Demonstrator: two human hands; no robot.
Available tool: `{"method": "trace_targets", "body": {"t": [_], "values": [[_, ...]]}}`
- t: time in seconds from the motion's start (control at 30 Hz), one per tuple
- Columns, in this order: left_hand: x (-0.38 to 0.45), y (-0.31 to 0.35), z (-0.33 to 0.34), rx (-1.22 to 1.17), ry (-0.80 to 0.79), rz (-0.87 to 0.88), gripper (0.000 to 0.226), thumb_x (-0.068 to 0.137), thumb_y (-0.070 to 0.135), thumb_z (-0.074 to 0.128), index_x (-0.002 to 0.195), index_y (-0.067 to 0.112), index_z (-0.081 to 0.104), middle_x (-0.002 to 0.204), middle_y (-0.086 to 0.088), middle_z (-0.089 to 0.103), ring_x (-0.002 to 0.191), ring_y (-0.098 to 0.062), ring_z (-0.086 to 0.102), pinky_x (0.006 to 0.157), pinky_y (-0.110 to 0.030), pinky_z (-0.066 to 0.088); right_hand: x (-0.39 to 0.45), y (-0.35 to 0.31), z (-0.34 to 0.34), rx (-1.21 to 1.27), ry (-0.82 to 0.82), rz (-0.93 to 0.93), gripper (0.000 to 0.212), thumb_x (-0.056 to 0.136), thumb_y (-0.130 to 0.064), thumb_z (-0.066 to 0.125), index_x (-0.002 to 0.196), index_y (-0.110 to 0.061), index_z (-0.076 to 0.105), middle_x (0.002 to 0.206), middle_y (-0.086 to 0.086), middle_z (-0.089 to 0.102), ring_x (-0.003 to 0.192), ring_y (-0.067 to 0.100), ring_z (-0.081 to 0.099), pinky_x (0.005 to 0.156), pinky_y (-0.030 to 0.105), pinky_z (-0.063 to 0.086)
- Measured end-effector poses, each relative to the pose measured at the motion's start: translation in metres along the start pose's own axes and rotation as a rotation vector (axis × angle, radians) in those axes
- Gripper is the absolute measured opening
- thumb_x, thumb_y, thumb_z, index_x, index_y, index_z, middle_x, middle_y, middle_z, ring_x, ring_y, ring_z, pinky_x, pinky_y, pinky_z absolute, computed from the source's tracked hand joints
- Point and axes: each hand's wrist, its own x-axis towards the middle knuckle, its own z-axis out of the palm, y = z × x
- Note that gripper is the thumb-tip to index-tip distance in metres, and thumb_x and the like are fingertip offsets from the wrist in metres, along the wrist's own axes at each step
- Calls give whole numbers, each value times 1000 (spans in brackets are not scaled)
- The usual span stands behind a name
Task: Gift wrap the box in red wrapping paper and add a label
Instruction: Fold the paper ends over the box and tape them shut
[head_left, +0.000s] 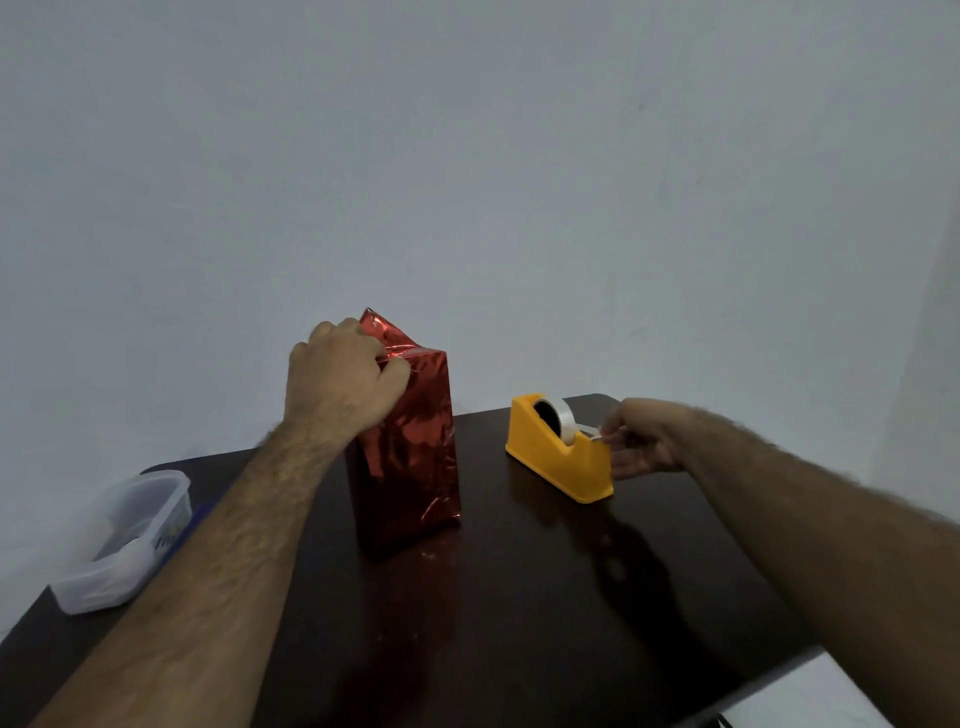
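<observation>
Tall box wrapped in shiny red foil paper (410, 457) stands upright near centre of dark brown glossy table (519, 623); top flap of paper sticks up, unsealed. Left hand (340, 379) curled over box's upper left edge, gripping the folded paper. Yellow plastic tape dispenser (558, 457) with clear tape roll (563, 415) sits right of box, apart from it; right hand (641, 439) pinches tape end at dispenser's cutter. Translucent plastic container (124, 540) at table's left edge.

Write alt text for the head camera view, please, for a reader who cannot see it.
A person's left hand holds folded red paper at the top of an upright wrapped box, while the right hand pinches tape at a yellow tape dispenser on a dark table.
</observation>
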Motion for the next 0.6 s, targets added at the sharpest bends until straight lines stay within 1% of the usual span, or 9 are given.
{"method": "trace_targets", "body": {"t": [0.1, 0.13, 0.2, 0.23, 0.3, 0.37, 0.47, 0.53, 0.6], "values": [[0, -1, 1, -3, 16, 2, 62, 85, 52, 33, 100, 21, 84, 105, -4, 66, 102, -26, 54, 89, -45, 45, -4, 8, -1, -30, 7, -25, 16, 98, -5, 58, 112, -1, 64, 93, 12, 67, 79, 28, 72, 87, 53, 62], [0, 0, 2, -3, 19, 3, 63, 85, 52, 32, 100, 21, 84, 105, -4, 66, 102, -26, 54, 88, -45, 45, -5, 10, -2, -27, 5, -35, 15, 99, -5, 57, 112, -2, 64, 93, 11, 67, 80, 27, 71, 85, 52, 62], [-1, 1, 3, -4, 24, 3, 63, 85, 52, 32, 101, 20, 84, 105, -4, 67, 103, -27, 54, 89, -46, 45, -6, 17, -4, -19, 6, -63, 15, 102, -6, 60, 116, -4, 65, 106, 7, 68, 96, 25, 71, 86, 53, 60], [-1, 1, 3, -6, 25, 2, 63, 86, 52, 32, 101, 20, 84, 105, -5, 67, 103, -27, 54, 89, -46, 44, -4, 21, -5, -10, 6, -75, 16, 101, -6, 62, 117, -4, 64, 113, 7, 70, 104, 25, 72, 91, 55, 58], [-1, 1, 3, -11, 26, 0, 63, 86, 52, 32, 101, 20, 84, 105, -5, 66, 103, -27, 53, 89, -46, 44, -1, 30, -5, 23, 9, -92, 14, 100, -7, 68, 114, -6, 63, 117, 9, 73, 106, 26, 73, 99, 60, 55], [-1, 1, 3, -7, 27, 2, 64, 85, 52, 32, 102, 20, 84, 106, -5, 66, 103, -27, 53, 90, -47, 44, 1, 37, -3, 50, 20, -130, 15, 99, -11, 72, 111, -6, 65, 113, 9, 75, 103, 26, 75, 98, 59, 57], [-1, 1, 2, -10, 15, -4, 66, 85, 54, 30, 103, 20, 84, 105, -4, 65, 100, -24, 50, 90, -47, 44, 1, 45, -2, 70, 50, -181, 13, 97, -12, 75, 102, -5, 66, 109, 12, 74, 101, 27, 73, 87, 51, 62], [-1, 1, 2, -12, 18, -4, 66, 85, 54, 30, 102, 20, 84, 105, -4, 65, 98, -22, 46, 90, -47, 43, 6, 56, 0, -76, 77, -167, 17, 90, -11, 82, 98, -1, 71, 103, 17, 76, 95, 29, 75, 86, 49, 64], [-1, 1, 1, -11, 14, 0, 67, 85, 54, 29, 101, 20, 84, 105, -5, 65, 100, -24, 49, 90, -47, 43, 6, 66, 2, -155, 126, -131, 22, 81, -12, 89, 95, 1, 77, 94, 19, 78, 89, 31, 78, 86, 51, 65]]}}
